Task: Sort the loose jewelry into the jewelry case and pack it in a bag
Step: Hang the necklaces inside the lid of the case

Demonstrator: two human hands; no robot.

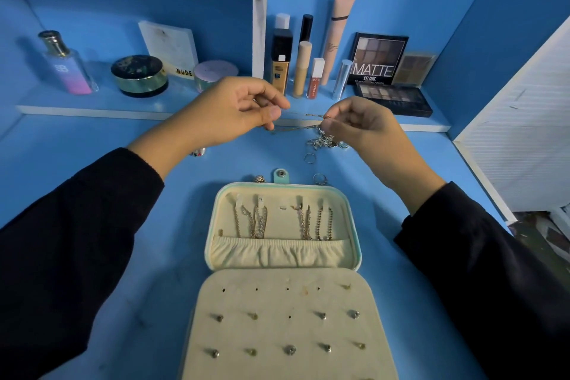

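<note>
The job is partly done. The open jewelry case [282, 256] at 6 o'clock holds about five chains and some ten studs. The left hand [237, 111] and right hand [361, 123] pinch one thin chain [303, 122] at 12 o'clock — fingers closed. A small pile [327, 142] and three rings wait; no bag shows.

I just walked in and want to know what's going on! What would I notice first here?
First, two hands held up in the middle, the left hand and right hand stretching a thin gold chain between their fingers. Just below lies an open jewelry case on the blue table, chains hanging in its lid and earrings pinned in rows. Behind the hands, makeup stands on a shelf, including a palette reading MATTE.
</note>
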